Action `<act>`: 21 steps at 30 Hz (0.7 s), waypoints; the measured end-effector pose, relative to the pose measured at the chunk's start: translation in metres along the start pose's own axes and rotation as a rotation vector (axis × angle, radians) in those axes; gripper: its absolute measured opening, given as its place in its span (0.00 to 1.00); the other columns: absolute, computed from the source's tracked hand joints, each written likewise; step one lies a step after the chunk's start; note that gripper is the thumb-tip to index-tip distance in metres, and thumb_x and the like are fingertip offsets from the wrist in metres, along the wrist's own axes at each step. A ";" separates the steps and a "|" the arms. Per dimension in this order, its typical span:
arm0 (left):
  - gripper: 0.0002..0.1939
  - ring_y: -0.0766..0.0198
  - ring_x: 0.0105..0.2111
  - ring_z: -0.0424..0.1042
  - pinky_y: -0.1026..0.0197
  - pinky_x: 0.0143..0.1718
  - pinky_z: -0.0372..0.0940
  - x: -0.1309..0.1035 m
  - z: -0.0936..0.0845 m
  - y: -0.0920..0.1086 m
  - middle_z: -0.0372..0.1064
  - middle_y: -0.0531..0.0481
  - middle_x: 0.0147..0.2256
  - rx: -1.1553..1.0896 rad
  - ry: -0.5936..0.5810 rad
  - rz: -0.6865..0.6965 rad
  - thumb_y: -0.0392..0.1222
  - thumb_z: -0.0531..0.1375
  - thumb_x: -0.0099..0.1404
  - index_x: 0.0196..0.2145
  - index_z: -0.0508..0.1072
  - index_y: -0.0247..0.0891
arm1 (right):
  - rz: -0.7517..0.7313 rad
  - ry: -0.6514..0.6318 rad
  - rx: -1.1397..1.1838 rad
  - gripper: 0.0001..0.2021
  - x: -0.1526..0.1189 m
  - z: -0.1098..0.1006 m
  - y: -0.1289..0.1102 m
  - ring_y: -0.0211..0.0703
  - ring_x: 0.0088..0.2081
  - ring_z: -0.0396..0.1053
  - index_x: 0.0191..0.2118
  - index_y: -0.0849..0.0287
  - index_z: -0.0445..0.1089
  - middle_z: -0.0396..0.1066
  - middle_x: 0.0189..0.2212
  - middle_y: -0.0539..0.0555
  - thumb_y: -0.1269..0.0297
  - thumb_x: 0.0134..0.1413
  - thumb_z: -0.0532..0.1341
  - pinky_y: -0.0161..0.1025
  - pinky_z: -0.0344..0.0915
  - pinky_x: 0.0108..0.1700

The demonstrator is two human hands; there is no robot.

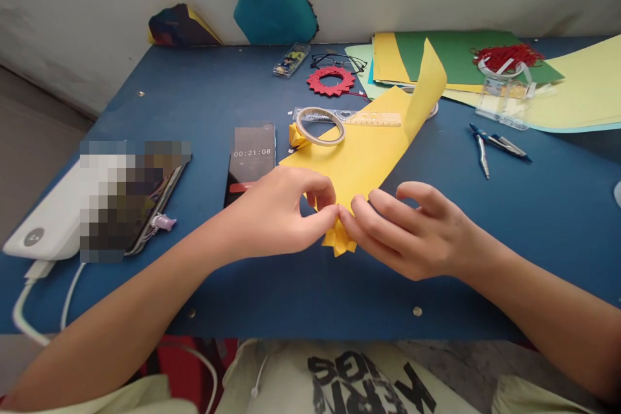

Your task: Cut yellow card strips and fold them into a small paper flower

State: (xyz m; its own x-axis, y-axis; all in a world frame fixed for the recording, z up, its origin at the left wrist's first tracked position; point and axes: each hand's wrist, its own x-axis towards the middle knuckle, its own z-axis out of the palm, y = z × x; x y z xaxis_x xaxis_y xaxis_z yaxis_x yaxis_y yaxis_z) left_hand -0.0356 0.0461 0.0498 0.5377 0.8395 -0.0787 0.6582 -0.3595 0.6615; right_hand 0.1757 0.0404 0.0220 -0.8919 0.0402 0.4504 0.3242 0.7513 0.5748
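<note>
My left hand (286,210) is closed in a pinch, thumb and index finger at the upper edge of a small folded yellow paper piece (339,244) with a zigzag, pointed lower edge. From the other side my right hand (412,229) grips the same piece with its fingertips, the remaining fingers curled loosely. The fingertips of both hands nearly meet and hide the piece's upper part. Just beyond them a yellow paper sheet (371,158) lies with its right end curling up. A tape roll (320,141) rests partly on that sheet, beside another folded yellow bit (295,136).
A phone with a timer (252,168) lies left of the sheet. Farther left are a white power bank (53,207) and another phone (140,220). Behind are a ruler (378,119), red paper ring (317,82), glasses (339,59) and coloured sheets (436,55). A compass (499,142) lies right.
</note>
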 end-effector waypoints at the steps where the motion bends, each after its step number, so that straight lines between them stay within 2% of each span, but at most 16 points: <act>1: 0.09 0.69 0.27 0.68 0.66 0.27 0.58 0.000 0.001 0.001 0.72 0.58 0.25 0.001 0.007 -0.007 0.37 0.55 0.58 0.25 0.74 0.39 | 0.000 -0.006 0.002 0.08 0.000 0.000 0.000 0.40 0.35 0.67 0.41 0.64 0.72 0.71 0.36 0.54 0.68 0.56 0.60 0.40 0.59 0.35; 5: 0.11 0.69 0.23 0.68 0.65 0.24 0.57 -0.002 0.005 0.004 0.72 0.58 0.21 0.000 0.055 -0.021 0.35 0.56 0.56 0.22 0.76 0.40 | -0.010 -0.014 -0.010 0.09 -0.001 0.001 -0.002 0.40 0.36 0.66 0.41 0.64 0.72 0.71 0.37 0.54 0.67 0.57 0.59 0.41 0.59 0.37; 9: 0.10 0.67 0.23 0.69 0.64 0.23 0.57 -0.003 0.008 0.005 0.74 0.55 0.22 0.032 0.178 -0.048 0.38 0.56 0.57 0.23 0.77 0.39 | -0.007 -0.007 -0.050 0.10 -0.003 0.003 -0.001 0.39 0.37 0.66 0.42 0.63 0.73 0.71 0.37 0.54 0.66 0.57 0.60 0.41 0.59 0.38; 13: 0.08 0.68 0.24 0.69 0.65 0.25 0.57 -0.005 0.010 0.007 0.74 0.55 0.24 0.093 0.288 -0.011 0.38 0.57 0.57 0.23 0.75 0.39 | 0.004 0.001 -0.075 0.11 -0.004 0.002 0.000 0.39 0.36 0.66 0.44 0.63 0.73 0.72 0.35 0.53 0.65 0.56 0.61 0.41 0.59 0.38; 21: 0.08 0.69 0.24 0.68 0.66 0.27 0.58 -0.007 0.007 0.009 0.73 0.56 0.23 0.090 0.282 -0.016 0.38 0.57 0.57 0.23 0.74 0.39 | 0.014 0.020 -0.095 0.12 -0.003 0.002 0.001 0.38 0.36 0.66 0.43 0.65 0.73 0.72 0.34 0.52 0.64 0.55 0.62 0.41 0.59 0.37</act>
State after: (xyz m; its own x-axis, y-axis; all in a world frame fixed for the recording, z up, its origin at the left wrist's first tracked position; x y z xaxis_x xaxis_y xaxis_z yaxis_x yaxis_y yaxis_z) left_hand -0.0295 0.0345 0.0512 0.3673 0.9210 0.1299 0.7163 -0.3692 0.5921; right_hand 0.1778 0.0424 0.0193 -0.8809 0.0369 0.4719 0.3660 0.6852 0.6297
